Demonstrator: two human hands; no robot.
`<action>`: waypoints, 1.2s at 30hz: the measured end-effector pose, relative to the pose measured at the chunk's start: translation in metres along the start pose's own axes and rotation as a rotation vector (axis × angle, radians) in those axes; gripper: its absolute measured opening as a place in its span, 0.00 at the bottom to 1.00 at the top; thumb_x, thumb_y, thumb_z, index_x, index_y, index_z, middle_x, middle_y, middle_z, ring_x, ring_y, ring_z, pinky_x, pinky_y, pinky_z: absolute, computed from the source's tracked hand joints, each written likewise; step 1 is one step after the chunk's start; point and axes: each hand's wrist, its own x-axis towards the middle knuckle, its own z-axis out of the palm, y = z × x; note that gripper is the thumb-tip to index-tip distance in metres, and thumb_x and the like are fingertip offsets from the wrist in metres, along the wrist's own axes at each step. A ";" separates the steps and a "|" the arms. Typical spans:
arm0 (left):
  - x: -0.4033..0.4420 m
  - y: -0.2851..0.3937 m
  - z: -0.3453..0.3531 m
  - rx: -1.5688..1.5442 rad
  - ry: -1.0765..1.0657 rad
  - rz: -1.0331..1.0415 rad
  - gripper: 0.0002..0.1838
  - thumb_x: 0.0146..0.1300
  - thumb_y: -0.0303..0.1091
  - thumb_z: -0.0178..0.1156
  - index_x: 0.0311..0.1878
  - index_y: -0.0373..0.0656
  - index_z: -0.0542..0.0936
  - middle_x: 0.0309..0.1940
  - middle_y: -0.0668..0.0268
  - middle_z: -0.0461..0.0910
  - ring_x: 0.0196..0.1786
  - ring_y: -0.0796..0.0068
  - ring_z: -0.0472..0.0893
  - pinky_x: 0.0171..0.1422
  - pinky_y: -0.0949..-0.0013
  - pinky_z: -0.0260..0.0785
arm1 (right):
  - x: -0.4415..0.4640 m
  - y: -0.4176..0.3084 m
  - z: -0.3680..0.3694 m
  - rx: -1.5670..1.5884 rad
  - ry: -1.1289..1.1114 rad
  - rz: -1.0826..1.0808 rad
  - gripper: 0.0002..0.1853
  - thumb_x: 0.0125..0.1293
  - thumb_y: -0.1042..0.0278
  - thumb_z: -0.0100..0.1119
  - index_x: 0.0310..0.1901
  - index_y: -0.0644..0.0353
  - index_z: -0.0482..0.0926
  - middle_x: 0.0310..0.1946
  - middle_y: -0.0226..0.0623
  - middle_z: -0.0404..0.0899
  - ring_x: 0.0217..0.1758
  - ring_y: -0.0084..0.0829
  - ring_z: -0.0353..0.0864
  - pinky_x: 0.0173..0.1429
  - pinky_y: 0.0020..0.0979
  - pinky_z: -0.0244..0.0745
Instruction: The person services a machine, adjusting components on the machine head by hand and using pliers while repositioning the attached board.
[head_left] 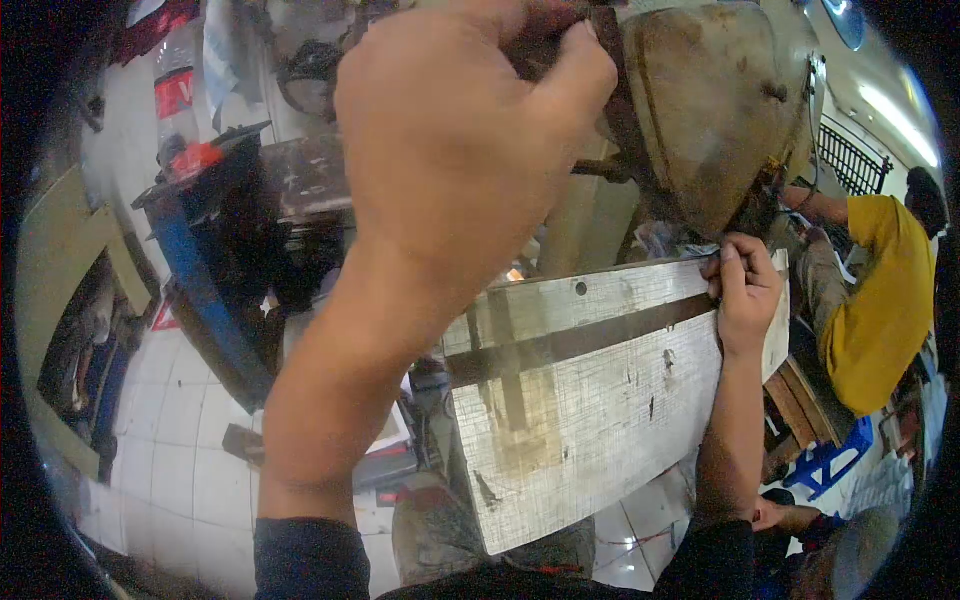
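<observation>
My left hand (470, 120) is raised large and close to the camera at the top centre, its fingers curled near a dark brown machine part; what they hold, if anything, is hidden. Below it leans a worn, whitish board (590, 400) with a dark band across it and a small hole near its top edge. My right hand (748, 295) pinches the board's upper edge towards its right end. Just behind the board stands a stained, rounded machine housing (705, 110).
A blue and black metal frame (205, 270) stands at the left over white floor tiles (165, 400). A person in a yellow shirt (885, 300) is at the right, near a blue plastic stool (832, 462). Another person's hand shows at the lower right.
</observation>
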 end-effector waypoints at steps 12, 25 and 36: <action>0.007 0.020 -0.004 0.159 0.097 0.073 0.12 0.55 0.31 0.60 0.29 0.27 0.80 0.19 0.63 0.79 0.22 0.81 0.75 0.27 0.74 0.67 | 0.002 -0.009 0.004 -0.024 0.020 -0.019 0.06 0.70 0.72 0.57 0.43 0.64 0.79 0.25 0.26 0.77 0.22 0.14 0.69 0.25 0.20 0.62; 0.003 0.008 0.003 0.159 0.161 0.091 0.11 0.54 0.25 0.60 0.38 0.26 0.78 0.27 0.60 0.81 0.28 0.78 0.78 0.35 0.74 0.72 | 0.004 -0.009 0.004 0.003 0.006 -0.004 0.06 0.70 0.71 0.57 0.42 0.63 0.80 0.23 0.26 0.78 0.21 0.14 0.69 0.25 0.19 0.62; -0.009 -0.004 -0.005 -0.060 -0.085 -0.033 0.13 0.57 0.26 0.61 0.44 0.28 0.76 0.32 0.61 0.81 0.35 0.78 0.79 0.42 0.75 0.72 | 0.004 -0.002 0.001 0.009 -0.017 -0.030 0.05 0.70 0.71 0.58 0.41 0.62 0.80 0.24 0.25 0.78 0.23 0.13 0.69 0.26 0.19 0.63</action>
